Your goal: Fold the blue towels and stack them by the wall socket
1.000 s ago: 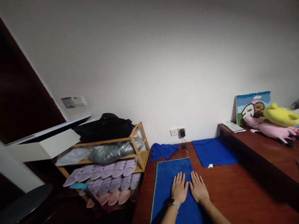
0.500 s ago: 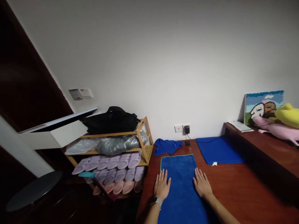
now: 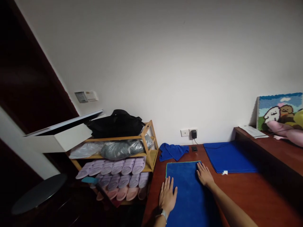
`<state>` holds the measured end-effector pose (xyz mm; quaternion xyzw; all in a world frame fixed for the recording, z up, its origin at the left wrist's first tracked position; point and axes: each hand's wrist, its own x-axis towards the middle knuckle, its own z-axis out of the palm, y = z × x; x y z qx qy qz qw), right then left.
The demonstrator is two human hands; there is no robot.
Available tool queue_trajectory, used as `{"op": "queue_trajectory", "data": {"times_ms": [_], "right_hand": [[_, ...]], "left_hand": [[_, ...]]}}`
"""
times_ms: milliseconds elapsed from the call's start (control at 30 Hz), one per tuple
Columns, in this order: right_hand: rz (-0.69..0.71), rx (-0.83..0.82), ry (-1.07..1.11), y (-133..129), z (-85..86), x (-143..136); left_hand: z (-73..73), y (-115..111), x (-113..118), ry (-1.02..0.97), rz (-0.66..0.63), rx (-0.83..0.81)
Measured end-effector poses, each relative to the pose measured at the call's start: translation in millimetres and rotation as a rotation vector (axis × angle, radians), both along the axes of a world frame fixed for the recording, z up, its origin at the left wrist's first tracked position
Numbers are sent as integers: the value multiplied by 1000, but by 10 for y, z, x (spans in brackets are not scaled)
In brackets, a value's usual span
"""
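A blue towel (image 3: 186, 192) with a green-stitched edge lies flat on the reddish-brown wooden table (image 3: 255, 195). My left hand (image 3: 168, 195), a watch on its wrist, rests open across the towel's left edge with the fingers pointing away from me. Flat on the far right corner lies my right hand (image 3: 205, 174), fingers stretched out. Behind the towel sits a crumpled blue cloth (image 3: 173, 152). To the right, a folded blue cloth (image 3: 229, 157) with a small white tag lies against the raised ledge.
A wooden rack (image 3: 151, 157) left of the table carries slippers (image 3: 125, 166), plastic-wrapped bundles (image 3: 123, 148) and a black bag (image 3: 115, 124). A plug (image 3: 194, 134) sits in the wall socket. On the right ledge are papers (image 3: 253, 132), a dog picture (image 3: 272, 112) and a pink plush toy (image 3: 287, 132).
My right hand has slid forward along the towel's right edge to its far corner. My left hand stays on the left edge. The whole view has shifted slightly to the left.
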<state>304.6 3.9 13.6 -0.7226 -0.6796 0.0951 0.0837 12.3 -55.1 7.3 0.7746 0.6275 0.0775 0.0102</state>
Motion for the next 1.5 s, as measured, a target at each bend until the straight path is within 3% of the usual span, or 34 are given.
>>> {"op": "queue_trajectory", "data": {"times_ms": [233,433,533,633,733,800,900,1100,1200,1367,1500], "right_hand": [[-10,31,9,103,-207,26],[-7,35,27,113,-195,30],[-6,41,53,115,-155,26],[-6,39,54,112,-128,28],[1,45,50,116,-128,32],[-1,55,57,124,-139,32],[-21,68,67,135,-152,29],[-28,55,69,132,-145,31],[-26,59,70,127,-158,37],[-25,38,47,123,-167,44],[-22,18,3,100,-169,45]], "left_hand": [[-35,11,-19,7,4,-12],[24,125,72,107,-3,43],[107,312,410,92,-39,119],[135,549,926,6,-183,114],[62,762,1341,-60,-269,53],[-12,864,1427,-79,-276,9],[-78,959,1227,-68,-254,-16],[21,1049,254,33,-15,-57],[39,1007,-178,30,38,-88],[-151,634,-687,-9,45,-84],[-289,220,-816,-22,60,-16]]}}
